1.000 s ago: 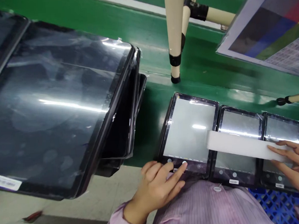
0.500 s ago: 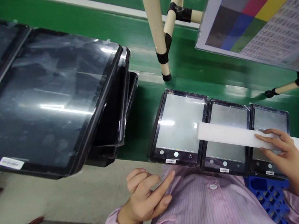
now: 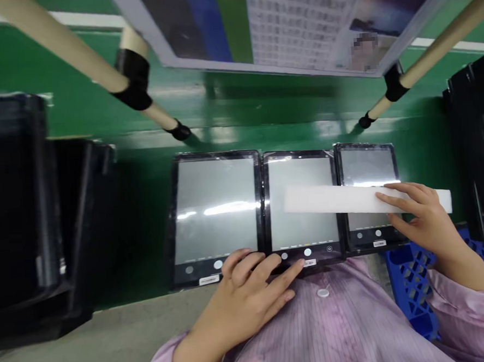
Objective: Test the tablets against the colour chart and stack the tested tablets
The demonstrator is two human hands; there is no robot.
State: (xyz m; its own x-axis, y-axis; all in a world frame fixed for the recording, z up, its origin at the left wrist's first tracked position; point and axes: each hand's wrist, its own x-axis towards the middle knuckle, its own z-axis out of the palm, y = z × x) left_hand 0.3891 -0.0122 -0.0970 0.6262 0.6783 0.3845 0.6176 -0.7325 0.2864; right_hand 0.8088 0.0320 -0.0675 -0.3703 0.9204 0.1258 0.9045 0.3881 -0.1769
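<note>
Three tablets lie side by side on the green bench: the left tablet (image 3: 213, 188), the middle tablet (image 3: 299, 172) and the right tablet (image 3: 368, 165). Each lit screen is pale grey, with round camera-style buttons along its bottom edge. My right hand (image 3: 420, 214) grips a long white foam bar (image 3: 321, 199), held across the middle and right tablets. Over the lower edges of the left and middle tablets is my left hand (image 3: 257, 289), empty, with its index finger stretched by the middle tablet's white label and the other fingers loosely bent.
Stacked dark tablets (image 3: 14, 217) stand at the left, and another dark stack (image 3: 477, 145) at the right. Beige pipe legs (image 3: 164, 117) and a printed colour board (image 3: 294, 30) rise behind the row. A blue plastic crate (image 3: 412, 285) sits below the bench edge at right.
The view has swung right, bringing the tablet row to the middle. My left hand has come over to the tablets' lower edges. The white foam bar stays in my right hand.
</note>
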